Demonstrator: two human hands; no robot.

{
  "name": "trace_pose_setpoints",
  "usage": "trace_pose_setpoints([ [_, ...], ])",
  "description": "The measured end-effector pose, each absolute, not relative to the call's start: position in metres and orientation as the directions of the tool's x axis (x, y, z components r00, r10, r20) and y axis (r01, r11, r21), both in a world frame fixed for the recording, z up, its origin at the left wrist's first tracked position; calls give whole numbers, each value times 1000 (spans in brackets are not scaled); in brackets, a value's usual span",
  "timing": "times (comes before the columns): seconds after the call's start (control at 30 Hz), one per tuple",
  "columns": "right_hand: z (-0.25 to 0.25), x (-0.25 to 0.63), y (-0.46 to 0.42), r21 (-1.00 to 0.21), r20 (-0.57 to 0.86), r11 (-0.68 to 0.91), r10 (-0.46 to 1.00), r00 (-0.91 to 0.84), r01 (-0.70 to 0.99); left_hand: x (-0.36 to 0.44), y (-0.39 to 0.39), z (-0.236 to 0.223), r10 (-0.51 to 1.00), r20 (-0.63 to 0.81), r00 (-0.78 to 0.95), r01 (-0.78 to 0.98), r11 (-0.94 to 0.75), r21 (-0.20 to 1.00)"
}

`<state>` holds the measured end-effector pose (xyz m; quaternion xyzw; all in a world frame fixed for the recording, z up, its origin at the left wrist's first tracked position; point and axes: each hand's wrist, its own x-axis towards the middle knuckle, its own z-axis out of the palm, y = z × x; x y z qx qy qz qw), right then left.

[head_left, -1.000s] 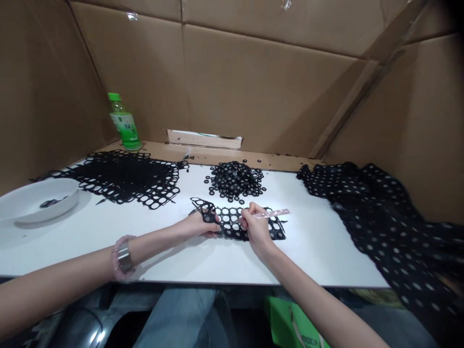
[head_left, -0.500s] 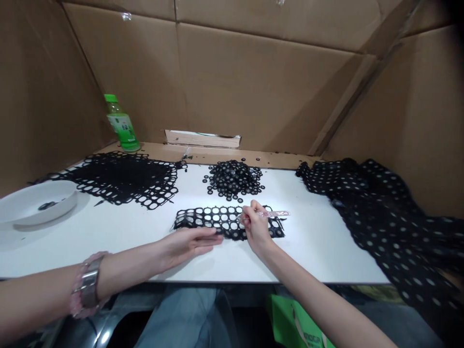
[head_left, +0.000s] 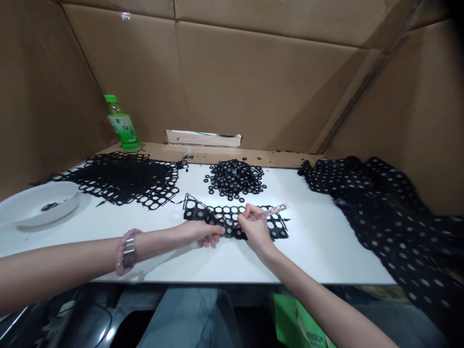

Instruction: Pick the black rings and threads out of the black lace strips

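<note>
A black strip of punched rubber mesh [head_left: 232, 220] lies on the white table [head_left: 311, 251] in front of me. My left hand [head_left: 201, 233] pinches the strip's near edge and lifts its left end off the table. My right hand [head_left: 255, 229] is closed round a pink pen-like tool [head_left: 270, 211], its tip pressed on the strip's middle. Behind the strip sits a pile of small black rings [head_left: 234, 178].
A heap of empty black mesh [head_left: 123, 176] lies at the back left, beside a green bottle [head_left: 122, 124]. A white bowl [head_left: 34, 205] stands at the far left. Black sheets with white dots [head_left: 380, 208] drape over the right side. Cardboard walls [head_left: 253, 82] enclose the table.
My left hand lay flat beside the strip half a second ago; now it grips the strip and raises its left end. My right hand has stayed on the strip with the tool.
</note>
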<state>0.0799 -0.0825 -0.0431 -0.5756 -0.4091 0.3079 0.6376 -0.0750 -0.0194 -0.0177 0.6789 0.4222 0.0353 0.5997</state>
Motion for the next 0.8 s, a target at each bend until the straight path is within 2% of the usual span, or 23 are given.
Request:
trace_pose_setpoints([
  [0.17,-44,82,-82,-988,156,135,868,472,79,-75,-13,-21,641,-478,600,586,54,808],
  [0.4,-39,81,-83,-980,170,101,869,464,169,-57,-10,-16,561,-513,650,560,103,822],
  [0.57,-36,80,-86,-977,190,123,866,463,172,-60,-15,-13,624,-513,589,570,129,812],
  [0.67,-38,81,-87,-976,195,125,863,467,177,-64,-17,-16,650,-441,619,518,85,851],
  [0.8,-38,82,-88,-972,214,138,861,462,192,-70,-18,-25,666,-250,702,356,-24,934],
])
